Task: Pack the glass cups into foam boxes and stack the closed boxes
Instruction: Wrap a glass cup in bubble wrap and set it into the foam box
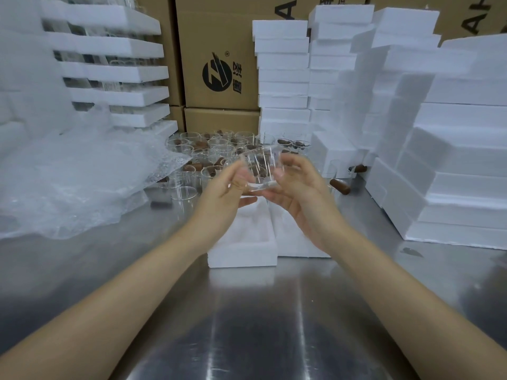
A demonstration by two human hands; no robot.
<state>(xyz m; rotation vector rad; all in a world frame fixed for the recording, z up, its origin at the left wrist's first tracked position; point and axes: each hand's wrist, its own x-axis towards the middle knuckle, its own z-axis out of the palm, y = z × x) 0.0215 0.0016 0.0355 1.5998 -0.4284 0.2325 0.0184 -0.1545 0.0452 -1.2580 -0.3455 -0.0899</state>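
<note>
Holding the cup (pixel 260 171) between both hands, I have it raised above the open box (pixel 241 250), which sits on the surface (pixel 247 325) at the cup's 6 o'clock. The left hand (pixel 230 193) takes the cup from 9 o'clock and the right hand (pixel 299 196) from 3 o'clock. The fingers (pixel 285 167) of both hands are curled against the glass, pinching it between them. The cup looks tilted, but clear glass and blur prevent an exact reading.

I judge the step in hand to be seating this cup in the box. Procedure:

1. Square the cup to the recess before lowering. My wrists partly hide the recess, so I confirm its position first.
2. Lower straight down. Scraping the foam edge would likely shed crumbs.
3. Grip the wall, not the rim, because glass slips easily.
4. Release one hand at a time, and only once the cup is bedded.
5. Stay clear of the loose cups (pixel 214 152) crowded at 12 o'clock, just beyond the hands.

A second foam half (pixel 285 237) touches the box at its 3 o'clock and is probably the lid. The stacks (pixel 452 165) stand farther out at 3 o'clock.
</note>
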